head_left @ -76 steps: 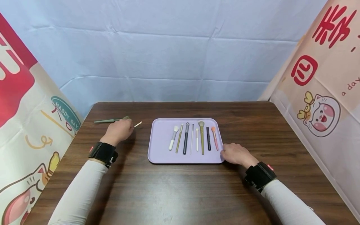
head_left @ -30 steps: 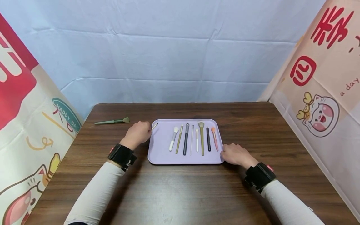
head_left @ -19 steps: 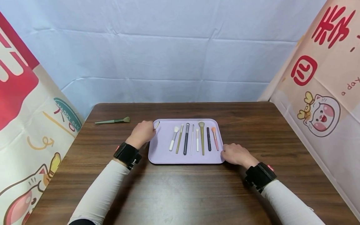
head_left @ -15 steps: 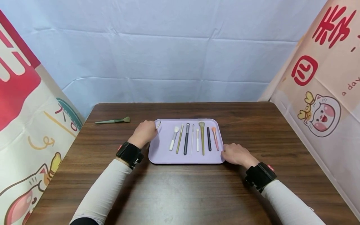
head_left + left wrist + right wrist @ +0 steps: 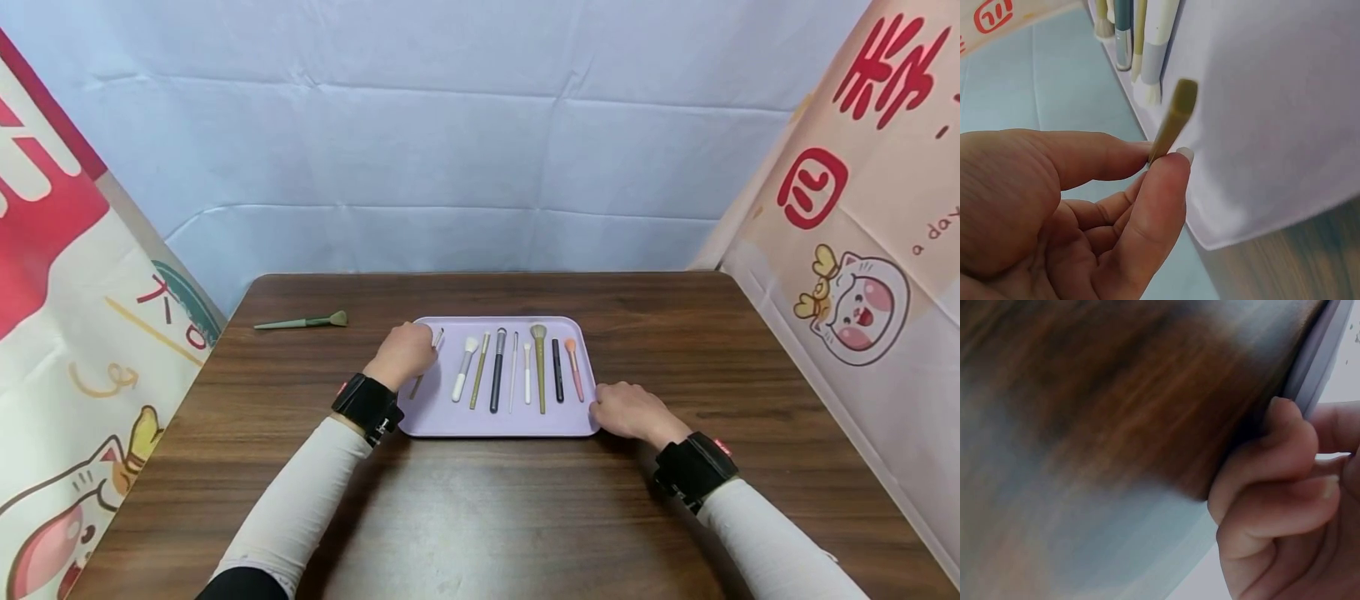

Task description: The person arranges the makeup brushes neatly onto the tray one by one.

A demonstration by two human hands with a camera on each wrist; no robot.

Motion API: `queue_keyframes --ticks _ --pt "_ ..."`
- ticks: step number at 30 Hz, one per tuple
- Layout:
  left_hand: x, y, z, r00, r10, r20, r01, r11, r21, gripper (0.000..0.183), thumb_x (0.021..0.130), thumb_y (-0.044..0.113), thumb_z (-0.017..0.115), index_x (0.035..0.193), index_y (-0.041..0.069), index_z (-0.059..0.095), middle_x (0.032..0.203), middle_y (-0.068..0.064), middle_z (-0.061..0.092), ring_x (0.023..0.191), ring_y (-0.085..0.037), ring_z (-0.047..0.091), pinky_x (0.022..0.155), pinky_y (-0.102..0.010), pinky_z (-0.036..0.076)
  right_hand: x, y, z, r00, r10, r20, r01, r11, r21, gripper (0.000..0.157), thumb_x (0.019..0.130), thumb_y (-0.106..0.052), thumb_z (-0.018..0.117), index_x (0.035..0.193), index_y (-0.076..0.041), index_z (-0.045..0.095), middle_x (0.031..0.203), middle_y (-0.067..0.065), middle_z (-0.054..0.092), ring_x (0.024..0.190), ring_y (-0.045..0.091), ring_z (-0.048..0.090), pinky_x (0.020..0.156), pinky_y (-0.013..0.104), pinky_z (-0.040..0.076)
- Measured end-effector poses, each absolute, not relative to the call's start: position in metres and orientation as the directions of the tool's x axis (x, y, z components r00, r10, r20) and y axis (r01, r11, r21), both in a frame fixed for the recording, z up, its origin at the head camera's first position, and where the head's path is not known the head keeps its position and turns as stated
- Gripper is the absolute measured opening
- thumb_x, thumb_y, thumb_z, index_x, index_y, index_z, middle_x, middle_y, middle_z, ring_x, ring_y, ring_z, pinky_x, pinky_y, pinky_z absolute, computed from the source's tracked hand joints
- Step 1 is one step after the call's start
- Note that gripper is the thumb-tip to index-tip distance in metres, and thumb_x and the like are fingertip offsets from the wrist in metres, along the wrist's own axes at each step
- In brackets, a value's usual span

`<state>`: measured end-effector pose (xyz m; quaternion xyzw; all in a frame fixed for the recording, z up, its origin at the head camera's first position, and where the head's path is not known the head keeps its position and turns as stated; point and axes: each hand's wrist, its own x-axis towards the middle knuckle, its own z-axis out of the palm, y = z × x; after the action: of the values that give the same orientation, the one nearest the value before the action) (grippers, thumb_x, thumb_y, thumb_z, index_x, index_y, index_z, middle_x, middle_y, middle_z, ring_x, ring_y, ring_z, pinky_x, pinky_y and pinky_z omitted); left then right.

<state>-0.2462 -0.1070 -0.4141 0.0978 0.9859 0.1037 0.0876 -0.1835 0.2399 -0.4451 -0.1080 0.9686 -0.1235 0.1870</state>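
My left hand [image 5: 406, 353] is over the left end of the lilac tray [image 5: 495, 427]. In the left wrist view, its thumb and index finger pinch a slim makeup brush [image 5: 1175, 115] with an olive-gold handle. The brush slants over the tray, its middle hidden by the fingers in the head view. My right hand [image 5: 632, 412] grips the tray's right edge near the front corner. The right wrist view has curled fingers [image 5: 1272, 512] at the tray's rim [image 5: 1317, 362]. Several makeup brushes lie in a row on the tray, from a white-handled brush [image 5: 463, 371] to a pink brush [image 5: 574, 371].
A green makeup brush [image 5: 302, 322] lies on the brown wooden table [image 5: 480, 517], to the left of the tray. A pale cloth [image 5: 450, 150] hangs behind the table, and printed cloths [image 5: 840, 275] hang at both sides.
My left hand has carried the slim brush rightward from beside the green brush to over the tray's left part, turning it to slant along the row. The right hand stays at the tray's edge.
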Motion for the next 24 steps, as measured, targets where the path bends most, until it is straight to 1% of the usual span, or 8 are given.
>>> queue_keyframes --ticks 2,6,9,13,19,24 --pt "-0.247 -0.105 -0.415 -0.963 0.221 -0.157 0.185 0.958 0.217 0.024 0.096 0.011 0.056 0.074 0.006 0.061 0.078 -0.008 0.061 0.07 -0.024 0.058 0.065 -0.034 0.047 -0.183 0.24 -0.445 -0.906 -0.26 -0.334 -0.167 0.945 -0.281 0.026 0.096 -0.019 0.052 0.102 0.002 0.066 0.078 0.007 0.058 0.067 0.022 0.054 0.059 0.034 0.04" --pt "-0.248 -0.099 -0.418 -0.96 0.231 -0.16 0.19 0.953 0.234 0.026 0.096 0.009 0.056 0.07 0.008 0.058 0.071 -0.006 0.058 0.064 -0.022 0.056 0.06 -0.031 0.046 -0.184 0.24 -0.444 -0.905 -0.264 -0.335 -0.17 0.944 -0.283 0.026 0.096 -0.019 0.052 0.101 0.002 0.066 0.078 0.007 0.057 0.067 0.022 0.053 0.058 0.034 0.039" --pt "-0.249 -0.096 -0.42 -0.958 0.23 -0.17 0.183 0.95 0.254 0.029 0.096 0.008 0.055 0.067 0.009 0.055 0.064 -0.004 0.053 0.057 -0.02 0.052 0.055 -0.029 0.042 -0.184 0.24 -0.443 -0.904 -0.263 -0.338 -0.17 0.945 -0.281 0.026 0.096 -0.019 0.052 0.101 0.002 0.066 0.078 0.007 0.057 0.067 0.022 0.053 0.058 0.035 0.039" --pt "-0.251 -0.092 -0.42 -0.955 0.224 -0.195 0.168 0.949 0.265 0.035 0.097 0.007 0.054 0.063 0.011 0.05 0.055 -0.001 0.047 0.05 -0.016 0.046 0.052 -0.027 0.038 -0.185 0.241 -0.442 -0.905 -0.263 -0.334 -0.171 0.944 -0.281 0.026 0.096 -0.02 0.052 0.1 0.001 0.066 0.077 0.007 0.057 0.067 0.022 0.053 0.058 0.034 0.039" --pt "-0.252 -0.088 -0.419 -0.953 0.231 -0.195 0.179 0.951 0.252 0.04 0.097 0.008 0.057 0.058 0.012 0.048 0.051 0.0 0.05 0.047 -0.015 0.051 0.054 -0.027 0.04 -0.184 0.241 -0.44 -0.908 -0.268 -0.323 -0.174 0.94 -0.292 0.023 0.096 -0.019 0.051 0.096 -0.001 0.066 0.075 0.007 0.056 0.066 0.022 0.053 0.058 0.034 0.039" --pt "-0.253 -0.085 -0.418 -0.953 0.219 -0.212 0.164 0.955 0.248 0.04 0.098 0.009 0.057 0.059 0.011 0.05 0.051 0.0 0.051 0.048 -0.015 0.051 0.054 -0.027 0.041 -0.184 0.24 -0.439 -0.91 -0.267 -0.319 -0.169 0.938 -0.303 0.024 0.095 -0.019 0.052 0.098 0.0 0.066 0.076 0.007 0.057 0.066 0.022 0.053 0.058 0.034 0.039"
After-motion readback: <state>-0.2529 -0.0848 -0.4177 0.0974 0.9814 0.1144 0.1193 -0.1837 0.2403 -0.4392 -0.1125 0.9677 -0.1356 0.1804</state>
